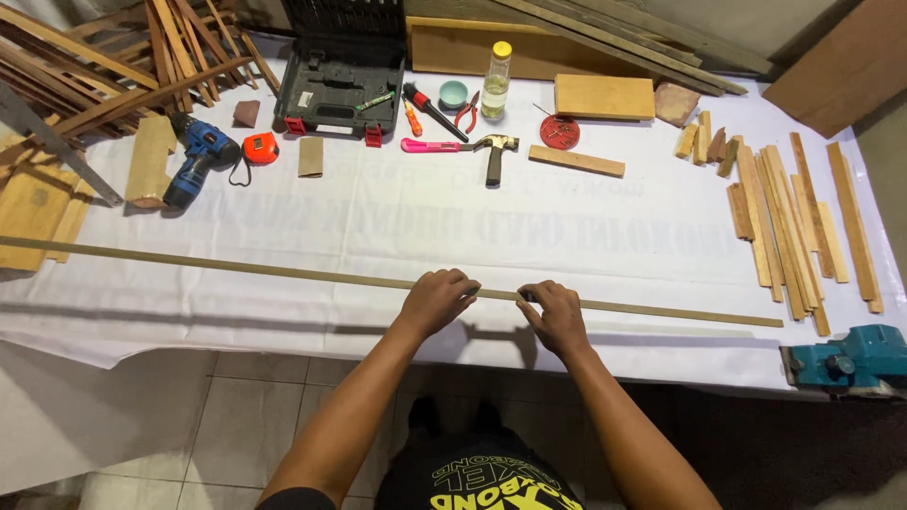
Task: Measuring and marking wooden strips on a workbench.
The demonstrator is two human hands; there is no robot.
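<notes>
One view only, taken from a camera worn on the head. The scene is looked down on steeply from above and slightly behind the near edge of the surface (397, 217), facing forward across it. Both forearms are seen entering from the bottom of the frame, so the camera is held close over the body; the dark shirt and the tiled floor (236, 416) are caught directly below. The surface is taken in almost from end to end, white-covered, with its far edge and the stacked timber (113, 57) behind it near the top. Edges are bowed slightly, as by a wide lens. No second view is supplied.
</notes>
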